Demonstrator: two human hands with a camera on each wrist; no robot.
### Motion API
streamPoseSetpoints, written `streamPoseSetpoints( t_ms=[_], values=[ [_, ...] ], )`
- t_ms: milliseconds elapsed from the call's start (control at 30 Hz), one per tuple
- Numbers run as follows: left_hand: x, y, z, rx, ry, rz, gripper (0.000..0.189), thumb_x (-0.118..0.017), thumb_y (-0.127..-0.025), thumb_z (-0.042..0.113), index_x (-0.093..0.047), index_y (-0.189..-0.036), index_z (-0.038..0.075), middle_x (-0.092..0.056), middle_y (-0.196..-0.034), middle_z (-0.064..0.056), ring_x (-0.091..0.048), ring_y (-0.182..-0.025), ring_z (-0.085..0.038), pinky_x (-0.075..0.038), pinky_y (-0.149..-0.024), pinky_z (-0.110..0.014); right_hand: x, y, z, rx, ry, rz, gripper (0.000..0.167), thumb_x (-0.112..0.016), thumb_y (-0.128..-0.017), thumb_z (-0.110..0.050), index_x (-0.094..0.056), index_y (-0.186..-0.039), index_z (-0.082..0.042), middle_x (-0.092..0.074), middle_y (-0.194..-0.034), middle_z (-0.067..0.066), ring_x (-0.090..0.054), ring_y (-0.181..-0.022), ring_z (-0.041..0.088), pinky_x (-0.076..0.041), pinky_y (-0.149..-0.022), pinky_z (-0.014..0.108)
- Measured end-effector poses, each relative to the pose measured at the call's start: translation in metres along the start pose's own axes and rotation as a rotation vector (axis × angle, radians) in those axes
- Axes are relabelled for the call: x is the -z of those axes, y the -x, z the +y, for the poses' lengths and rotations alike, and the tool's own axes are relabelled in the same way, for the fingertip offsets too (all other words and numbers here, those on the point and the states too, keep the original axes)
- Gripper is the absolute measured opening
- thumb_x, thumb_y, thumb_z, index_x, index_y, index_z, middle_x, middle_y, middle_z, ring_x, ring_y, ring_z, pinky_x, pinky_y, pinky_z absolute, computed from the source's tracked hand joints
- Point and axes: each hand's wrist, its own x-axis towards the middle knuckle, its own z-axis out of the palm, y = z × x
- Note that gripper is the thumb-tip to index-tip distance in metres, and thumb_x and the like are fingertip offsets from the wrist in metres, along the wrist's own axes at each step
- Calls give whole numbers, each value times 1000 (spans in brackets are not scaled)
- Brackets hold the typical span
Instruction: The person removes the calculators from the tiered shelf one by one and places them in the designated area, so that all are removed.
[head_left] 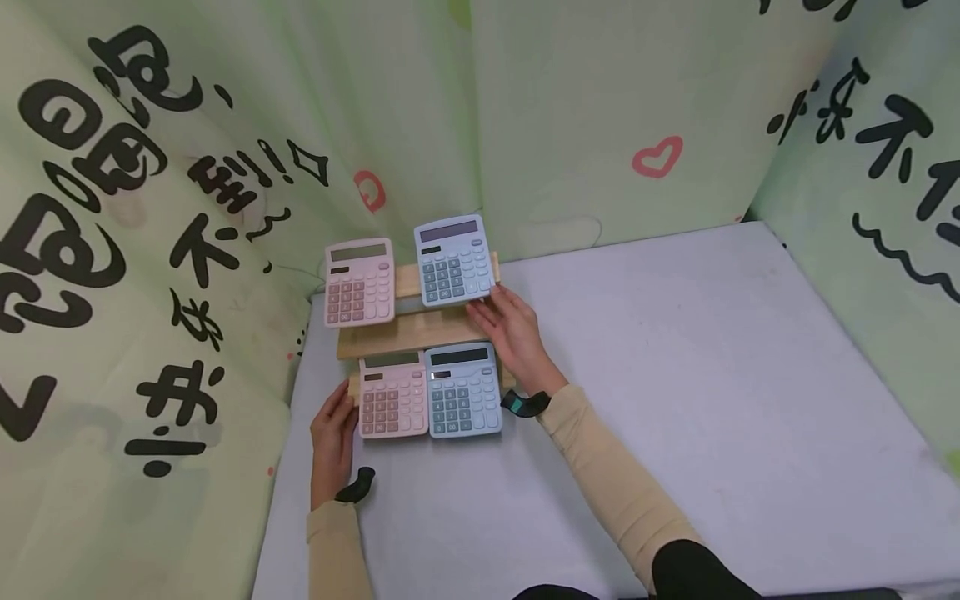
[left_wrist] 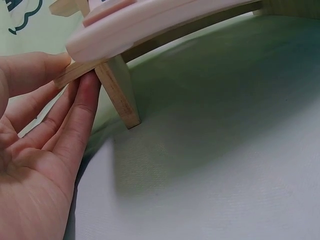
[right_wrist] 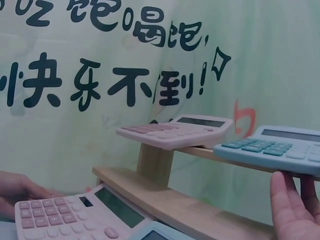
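A tiered wooden rack stands on the cloth-covered table, carrying pink and blue calculators. On its upper tier lie a pink calculator and, slightly turned, a blue calculator. Lower down, another pink calculator sits beside a second blue calculator. At the rack's lower left end my left hand pinches the board, thumb above and fingers beneath. My right hand touches the lower right corner of the upper blue calculator. In the right wrist view its fairly straight fingers reach up under that calculator; its thumb is hard to make out.
A printed green curtain hangs behind the rack and along both sides. The pale table cloth spreads to the right. Close to the left curtain stands the rack, and a thin wire shows against the back curtain.
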Motion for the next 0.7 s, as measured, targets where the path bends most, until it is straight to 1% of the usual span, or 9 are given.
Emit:
streamPoseSetpoints(
  t_ms=[100,200,333,500,700],
  values=[
    [0,0,1,-1,8,15,51,-55,-109,14,-45,-159,15,-38,-166,-6,-47,-140,-9,-50,-102,-13,0,-1,1,11,-5,17,43,-55,-109,-20,-50,-149,-4,-61,-141,13,-67,-120,21,-56,-105,32],
    [-1,0,0,-3,12,17,50,-55,-109,14,-46,-158,15,-40,-163,-6,-47,-139,-10,-50,-103,-13,1,0,1,28,-4,26,42,-55,-109,-19,-50,-148,-2,-62,-138,13,-68,-117,21,-57,-103,32],
    [-1,-1,0,-5,8,-1,50,-55,-109,16,-45,-158,15,-40,-163,-5,-47,-139,-10,-49,-104,-13,2,3,2,54,16,17,42,-53,-110,-19,-51,-149,-3,-61,-139,13,-67,-117,20,-58,-102,31],
    [0,-2,-2,-8,12,0,50,-56,-109,16,-46,-157,14,-42,-161,-4,-48,-139,-10,-50,-103,-14,6,9,3,103,53,17,41,-53,-110,-17,-52,-149,-4,-61,-140,14,-67,-117,21,-58,-102,31],
    [-1,-1,0,-12,3,5,50,-55,-109,16,-46,-158,14,-40,-164,-5,-47,-139,-10,-50,-103,-13,14,13,2,146,83,36,38,-54,-109,-15,-58,-146,-6,-63,-135,13,-70,-107,20,-60,-97,30]
  ],
)
